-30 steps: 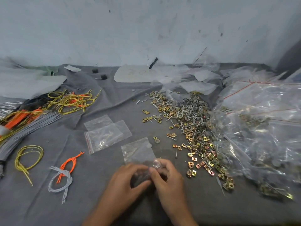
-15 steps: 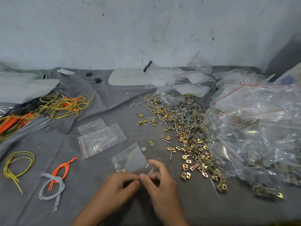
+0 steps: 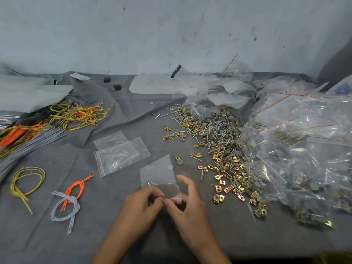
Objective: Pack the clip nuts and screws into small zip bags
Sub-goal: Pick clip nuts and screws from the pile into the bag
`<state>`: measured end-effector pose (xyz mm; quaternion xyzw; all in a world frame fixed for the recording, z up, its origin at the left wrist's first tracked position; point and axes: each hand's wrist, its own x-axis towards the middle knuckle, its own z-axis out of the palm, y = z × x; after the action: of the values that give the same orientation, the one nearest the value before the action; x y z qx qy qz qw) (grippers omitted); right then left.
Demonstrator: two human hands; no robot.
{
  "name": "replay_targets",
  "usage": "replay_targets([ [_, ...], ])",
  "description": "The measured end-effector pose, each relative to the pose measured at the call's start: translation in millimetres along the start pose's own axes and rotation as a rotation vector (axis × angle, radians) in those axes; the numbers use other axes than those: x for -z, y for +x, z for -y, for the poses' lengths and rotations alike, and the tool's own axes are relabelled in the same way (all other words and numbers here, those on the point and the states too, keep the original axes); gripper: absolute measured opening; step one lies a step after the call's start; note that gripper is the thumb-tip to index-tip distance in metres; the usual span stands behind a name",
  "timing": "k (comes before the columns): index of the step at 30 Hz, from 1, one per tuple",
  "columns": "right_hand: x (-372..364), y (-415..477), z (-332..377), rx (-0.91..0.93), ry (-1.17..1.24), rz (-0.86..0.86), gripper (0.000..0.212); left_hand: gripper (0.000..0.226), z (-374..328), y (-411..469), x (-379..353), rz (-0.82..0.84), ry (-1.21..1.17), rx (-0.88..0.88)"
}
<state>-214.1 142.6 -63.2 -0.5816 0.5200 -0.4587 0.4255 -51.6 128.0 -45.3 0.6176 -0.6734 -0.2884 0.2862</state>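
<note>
Carefully parting the zip bag [image 3: 159, 175] mouth, lower centre.
Pinched between left hand [image 3: 141, 206] and right hand [image 3: 190, 206], apparently empty; peel lips evenly apart.

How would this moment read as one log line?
left hand: pinches zip bag mouth | right hand: pinches same mouth | clip nuts and screws: loose pile at right

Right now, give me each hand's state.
Left hand: pinching the zip bag at its near edge.
Right hand: pinching the same edge.
</note>
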Motion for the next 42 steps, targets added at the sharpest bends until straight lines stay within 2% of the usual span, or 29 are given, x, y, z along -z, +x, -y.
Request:
replay_targets([
  [6, -4, -3, -1, 0.055, -0.077, -0.068, 0.061, 0.027, -2, -5, -2, 0.019, -0.070, 0.016],
  [9, -5, -1, -2, 0.071, -0.106, -0.099, 0.059, 0.012, -3, -5, 4, 0.047, -0.146, 0.024],
  [11, -2, -1, -1, 0.068, -0.114, -0.093, 0.057, 0.008, -3, -6, 6, 0.069, -0.101, -0.010],
  [16, -3, -3, 4, 0.062, -0.128, -0.025, 0.057, 0.017, -9, -7, 5, 0.078, 0.021, -0.100],
  [25, -4, -1, 3, 0.069, -0.092, -0.084, 0.048, 0.011, -18, -3, -2, 0.017, 0.068, -0.079],
  [30, -9, -1, 3, 0.060, -0.103, -0.112, 0.051, 0.017, -12, 12, 12, -0.176, 0.088, 0.003],
  [32, -9, 3, 3, 0.049, -0.055, -0.115, 0.045, 0.015, -13, 15, 15, -0.159, 0.073, -0.030],
  [34, -8, 8, 4, 0.072, -0.052, -0.113, 0.030, 0.014, -17, 15, 13, -0.063, 0.102, -0.075],
  [36, -6, 12, 6, 0.133, -0.140, -0.111, 0.021, 0.024, -17, 15, 12, -0.006, 0.161, -0.113],
  [39, -2, 15, 10, 0.260, -0.342, -0.039, 0.015, 0.035, -16, 23, 16, -0.072, 0.213, -0.136],
  [42, 1, 22, 11, 0.277, -0.538, 0.085, 0.029, 0.032, -18, 34, 20, -0.168, 0.240, -0.129],
])
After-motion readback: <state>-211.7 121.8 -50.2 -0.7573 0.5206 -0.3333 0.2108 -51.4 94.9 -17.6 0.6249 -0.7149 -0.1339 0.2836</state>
